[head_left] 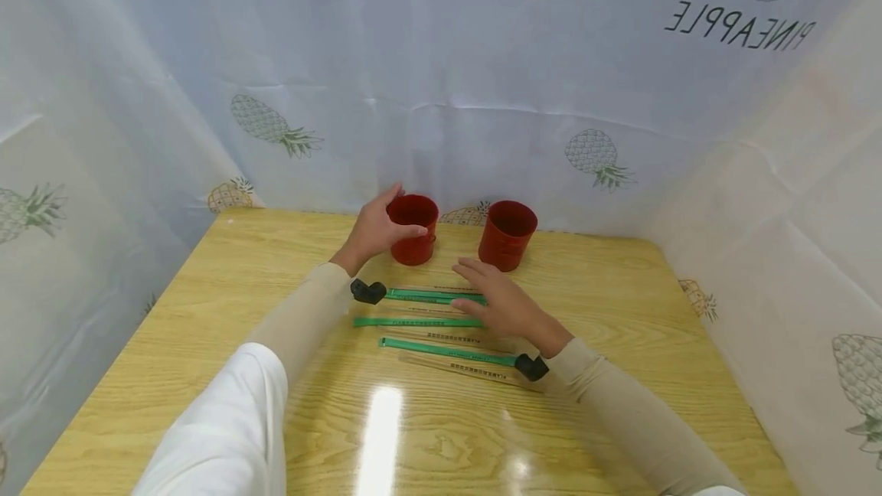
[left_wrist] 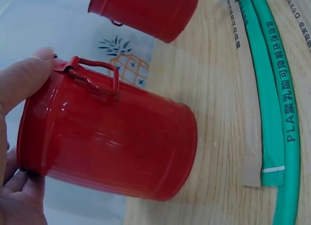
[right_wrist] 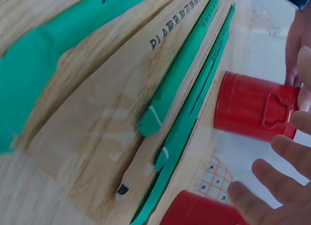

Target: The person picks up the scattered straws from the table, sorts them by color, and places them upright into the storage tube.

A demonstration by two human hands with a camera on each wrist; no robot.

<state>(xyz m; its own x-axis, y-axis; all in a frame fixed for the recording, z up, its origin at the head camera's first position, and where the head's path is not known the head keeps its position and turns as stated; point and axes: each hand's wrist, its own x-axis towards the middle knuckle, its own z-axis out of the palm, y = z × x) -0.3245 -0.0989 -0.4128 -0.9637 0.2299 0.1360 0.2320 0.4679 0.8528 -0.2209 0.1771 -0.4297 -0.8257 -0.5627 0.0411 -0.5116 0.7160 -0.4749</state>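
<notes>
**Left hand grips the left bucket; right hand holds nothing**

Take the left bucket as the landmark. At its left side, the left hand is clamped on the rim, thumb on the near side by the wire handle, fingers round the far side. The bucket itself appears to stand upright on the table. A pull on the rim alone could tip it, and the thumb could slip where the handle's bracket breaks its hold.

In front of the bucket and reaching rightward lie the green sleeves and brown sleeves, roughly side by side. They look thin and light, so a dragging sleeve or bucket base could scatter them.

To the bucket's right and nearer the person, the right hand has its fingers spread apart, over the sleeves' right ends; whether it touches any, I cannot tell. The black block at its wrist could snag a sleeve if the arm dropped.

Right of the landmark, well apart from it, stands the right bucket, ungripped. The right fingertips are near enough that a careless forward reach could knock it.
</notes>
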